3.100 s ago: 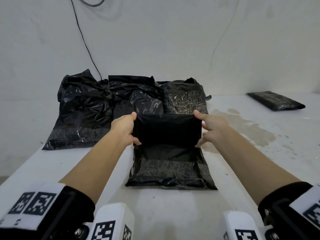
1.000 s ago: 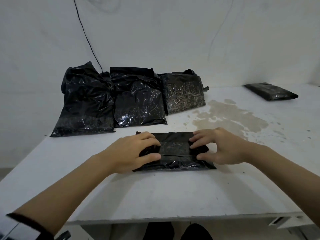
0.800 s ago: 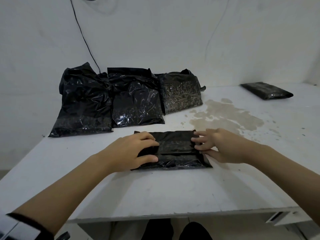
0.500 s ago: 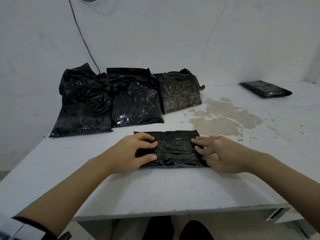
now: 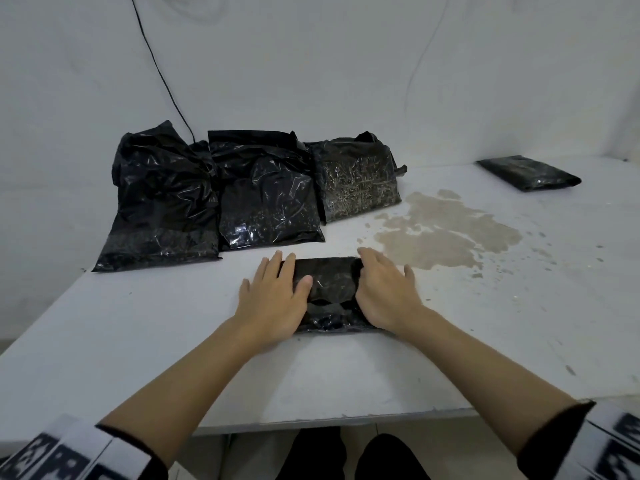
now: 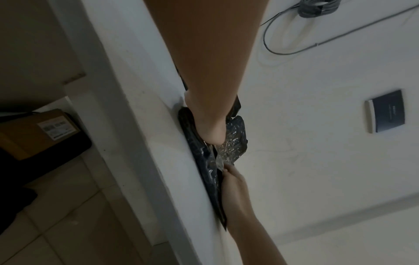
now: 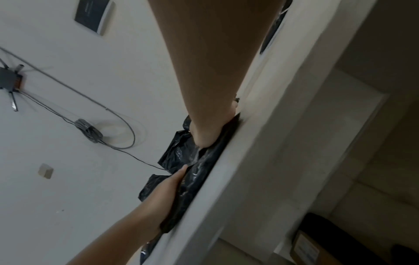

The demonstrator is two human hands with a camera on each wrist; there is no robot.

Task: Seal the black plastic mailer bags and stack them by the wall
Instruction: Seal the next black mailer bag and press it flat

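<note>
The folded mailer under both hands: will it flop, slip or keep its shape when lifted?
The folded mailer probably sags rather than staying stiff: its film is crinkled and dents under the flat left hand and right hand. Its glossy surface looks slippery. Lying flat, it seems unlikely to roll.

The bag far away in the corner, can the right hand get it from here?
Probably not without leaning. The right hand lies flat on the near bag, and the far bag sits well beyond it by the wall. Only bare table lies between, so nothing blocks the way.

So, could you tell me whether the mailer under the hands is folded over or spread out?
Folded over: the mailer lies as a short band, both hands pressing flat on it.
</note>
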